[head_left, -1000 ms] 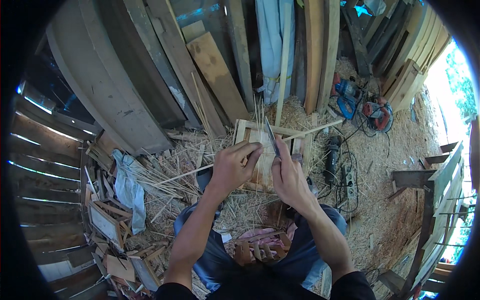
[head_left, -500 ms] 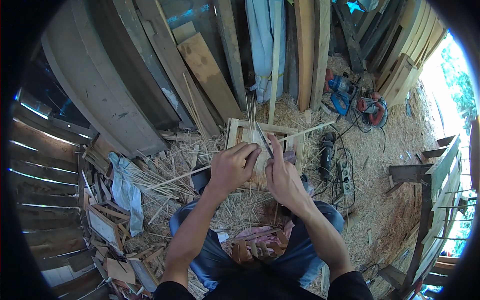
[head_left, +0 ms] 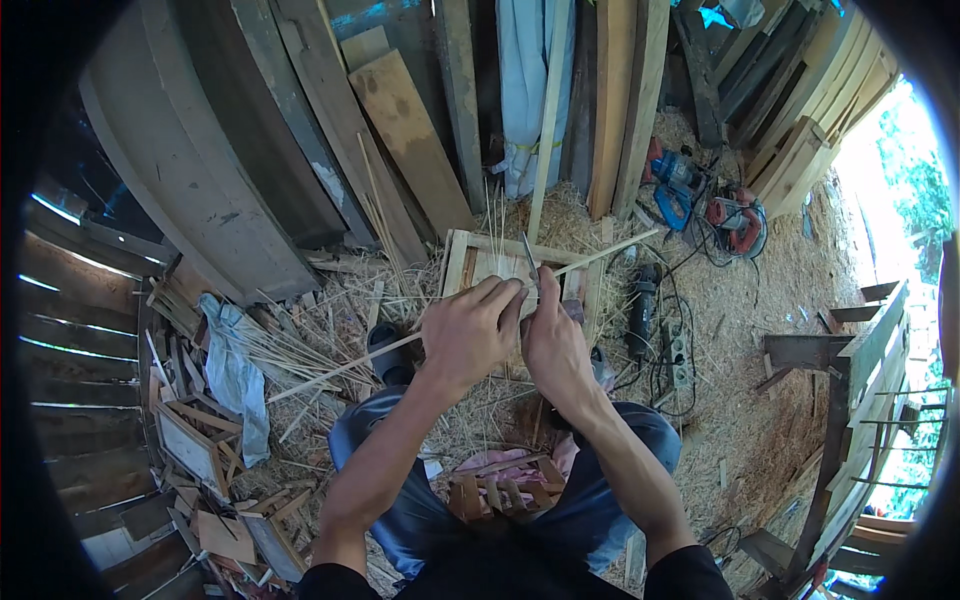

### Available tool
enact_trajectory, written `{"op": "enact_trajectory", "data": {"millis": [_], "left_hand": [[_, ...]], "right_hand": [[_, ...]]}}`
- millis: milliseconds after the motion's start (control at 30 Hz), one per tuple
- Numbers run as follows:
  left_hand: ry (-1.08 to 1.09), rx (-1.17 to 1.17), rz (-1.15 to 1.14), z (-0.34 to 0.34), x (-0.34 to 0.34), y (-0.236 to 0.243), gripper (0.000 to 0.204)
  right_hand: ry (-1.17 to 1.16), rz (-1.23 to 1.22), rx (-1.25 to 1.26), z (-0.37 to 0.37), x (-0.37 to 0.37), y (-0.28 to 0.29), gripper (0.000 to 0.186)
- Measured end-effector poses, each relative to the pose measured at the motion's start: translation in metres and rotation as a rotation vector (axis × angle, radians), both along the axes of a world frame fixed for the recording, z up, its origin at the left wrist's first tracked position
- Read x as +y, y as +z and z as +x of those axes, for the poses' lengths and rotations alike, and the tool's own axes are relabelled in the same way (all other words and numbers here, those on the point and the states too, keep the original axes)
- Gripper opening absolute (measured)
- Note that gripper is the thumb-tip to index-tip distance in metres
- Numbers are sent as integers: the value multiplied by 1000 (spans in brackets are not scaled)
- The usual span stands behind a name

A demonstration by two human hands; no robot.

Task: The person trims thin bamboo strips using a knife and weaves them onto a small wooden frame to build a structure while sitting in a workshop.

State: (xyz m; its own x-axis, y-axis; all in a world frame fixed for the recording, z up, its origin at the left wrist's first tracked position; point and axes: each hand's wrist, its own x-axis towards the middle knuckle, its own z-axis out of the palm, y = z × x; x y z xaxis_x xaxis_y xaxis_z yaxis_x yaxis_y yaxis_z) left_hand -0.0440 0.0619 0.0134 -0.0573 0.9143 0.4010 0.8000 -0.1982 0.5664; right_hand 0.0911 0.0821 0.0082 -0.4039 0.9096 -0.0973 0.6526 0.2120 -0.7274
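Note:
My left hand (head_left: 474, 335) is closed, pinching thin wooden strips (head_left: 497, 220) that stand up between my hands over a square wooden frame (head_left: 458, 258). My right hand (head_left: 556, 350) grips a narrow knife (head_left: 530, 255), its blade angled up beside the strips and close to my left fingertips. A longer pale strip (head_left: 625, 243) slants across the frame behind both hands; where my fingers meet it is partly hidden.
Planks (head_left: 405, 140) lean along the back. Power tools (head_left: 678, 195), an angle grinder (head_left: 642, 310) and a power strip (head_left: 681, 355) lie right on shavings. Loose strips (head_left: 290, 360), a pale sheet (head_left: 235, 380) and scrap frames (head_left: 200, 450) lie left.
My right hand and knife have moved left, toward my left hand, so the two hands are closer. The whole scene has shifted slightly leftward in the picture.

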Motion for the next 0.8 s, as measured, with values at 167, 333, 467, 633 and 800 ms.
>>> {"op": "enact_trajectory", "data": {"millis": [167, 333, 467, 633, 800], "left_hand": [[-11, -59, 2, 2, -3, 0, 7], [-45, -83, -90, -4, -5, -1, 7], [-87, -98, -233, -5, -4, -2, 10], [-147, -97, -413, -10, 2, 9, 11], [-80, -181, -300, -17, 4, 5, 11]], "right_hand": [[-20, -45, -18, -3, 0, 6, 58], [-12, -71, -107, -3, 1, 6, 51], [-14, -24, -84, -2, -1, 1, 45], [-16, -20, -92, -3, 0, 1, 28], [13, 25, -101, -7, 8, -7, 27]]}}
